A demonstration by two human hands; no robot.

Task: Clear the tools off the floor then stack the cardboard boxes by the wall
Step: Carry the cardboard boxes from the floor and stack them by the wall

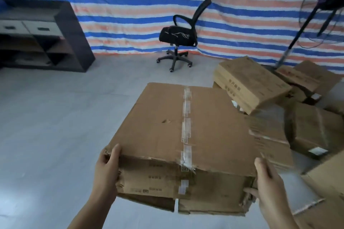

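Observation:
A large worn cardboard box (186, 132) with a taped seam down its top is held up off the floor in front of me. My left hand (107, 171) grips its near left corner, thumb on the top edge. My right hand (268, 186) grips the near right corner, thumb on top and fingers against the torn side. More cardboard boxes lie in a loose pile to the right: a flat one (249, 83) on top, another (307, 78) behind it, one (314, 126) lower down, and one (327, 178) at the right edge. No tools are visible.
A striped blue, white and orange tarp (167, 5) covers the back wall. A black office chair (178, 37) stands before it. A dark shelf unit with drawers (42, 35) is at left. A standing fan (320, 11) leans at right. Grey floor (55, 117) stretches left.

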